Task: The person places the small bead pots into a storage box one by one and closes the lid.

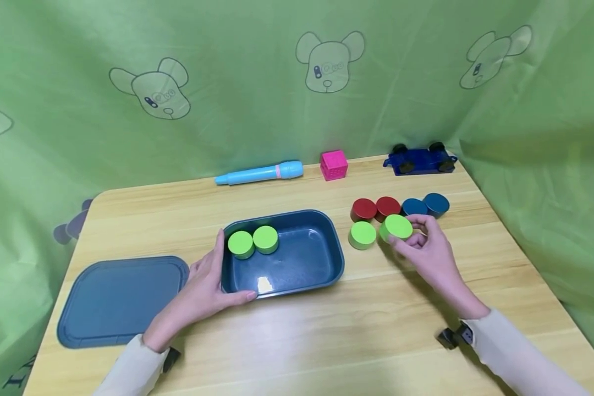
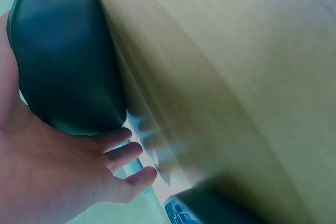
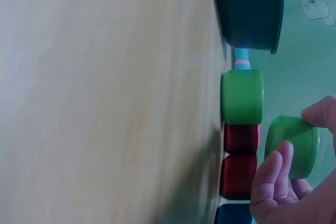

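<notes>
My left hand (image 1: 204,289) rests around the near-left corner of a dark blue rectangular container (image 1: 337,263). Its thumb lies along the front rim, its other fingers along the left wall. Two short green cylinders (image 1: 240,244) stand inside, side by side at the left end. On the right, my right hand (image 1: 432,248) pinches another short green cylinder (image 3: 293,146) between thumb and fingers, raised off the table. One more green cylinder (image 1: 362,235) stands on the table between container and right hand. Behind are two red cylinders (image 1: 363,210) and two blue cylinders (image 1: 435,204) in a row.
A flat dark blue lid (image 1: 121,301) lies left of the container. Along the back edge are a light blue pen-shaped object (image 1: 259,174), a pink cube (image 1: 334,165) and a dark blue toy car chassis (image 1: 421,160). A green curtain (image 1: 257,66) surrounds the wooden table (image 1: 297,352).
</notes>
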